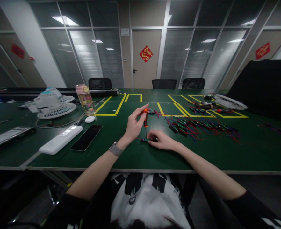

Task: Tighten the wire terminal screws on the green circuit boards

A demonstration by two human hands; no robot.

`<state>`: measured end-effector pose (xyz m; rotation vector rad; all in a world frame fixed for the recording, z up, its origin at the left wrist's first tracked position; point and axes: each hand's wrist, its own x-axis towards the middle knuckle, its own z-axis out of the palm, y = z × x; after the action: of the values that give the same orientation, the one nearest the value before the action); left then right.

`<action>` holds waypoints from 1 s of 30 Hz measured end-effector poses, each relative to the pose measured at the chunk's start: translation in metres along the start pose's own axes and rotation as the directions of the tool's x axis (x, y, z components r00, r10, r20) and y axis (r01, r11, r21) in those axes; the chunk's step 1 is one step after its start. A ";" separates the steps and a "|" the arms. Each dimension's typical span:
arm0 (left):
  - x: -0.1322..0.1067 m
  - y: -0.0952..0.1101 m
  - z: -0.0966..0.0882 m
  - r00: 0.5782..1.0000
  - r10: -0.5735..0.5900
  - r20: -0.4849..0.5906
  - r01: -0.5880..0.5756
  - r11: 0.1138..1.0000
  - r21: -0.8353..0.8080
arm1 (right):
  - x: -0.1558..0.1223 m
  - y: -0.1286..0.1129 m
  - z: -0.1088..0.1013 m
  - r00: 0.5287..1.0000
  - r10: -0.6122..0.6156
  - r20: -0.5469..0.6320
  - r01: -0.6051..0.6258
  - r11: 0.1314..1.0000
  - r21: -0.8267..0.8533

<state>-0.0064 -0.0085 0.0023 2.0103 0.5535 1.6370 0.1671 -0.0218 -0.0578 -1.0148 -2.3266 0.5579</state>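
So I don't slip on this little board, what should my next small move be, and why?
Probably a slight turn of the screwdriver: your left grip is on its handle, its shaft points down at the small green board, and your right grip is at that board's right end. The tip's seating is too small to tell.

On the bench (214,156), just below the frame's centre, a circuit board (144,140) lies beneath a screwdriver (145,121); wired boards (204,125) lie to the right. Left of centre lies a phone (86,137), with a bottle (86,100) behind it and fans (56,111) further left. Chairs (99,83) stand beyond.
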 end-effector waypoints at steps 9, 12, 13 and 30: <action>0.001 0.004 -0.002 1.000 -0.002 -0.016 0.003 0.998 0.064 | 0.001 0.000 0.000 1.000 -0.005 -0.004 0.005 1.000 0.008; 0.001 0.003 -0.001 0.999 -0.033 0.002 0.033 0.999 -0.042 | 0.000 0.000 0.000 1.000 -0.007 -0.001 0.007 1.000 0.014; 0.001 0.003 0.000 0.999 -0.042 -0.005 0.042 0.997 -0.058 | 0.000 0.000 0.000 1.000 -0.006 0.000 0.006 1.000 0.015; 0.000 0.002 0.001 0.998 -0.056 -0.028 0.055 0.998 -0.035 | 0.001 -0.001 -0.001 1.000 -0.004 0.002 0.004 1.000 0.010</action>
<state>-0.0054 -0.0100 0.0034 1.9324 0.5825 1.6334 0.1666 -0.0219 -0.0566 -1.0056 -2.3247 0.5683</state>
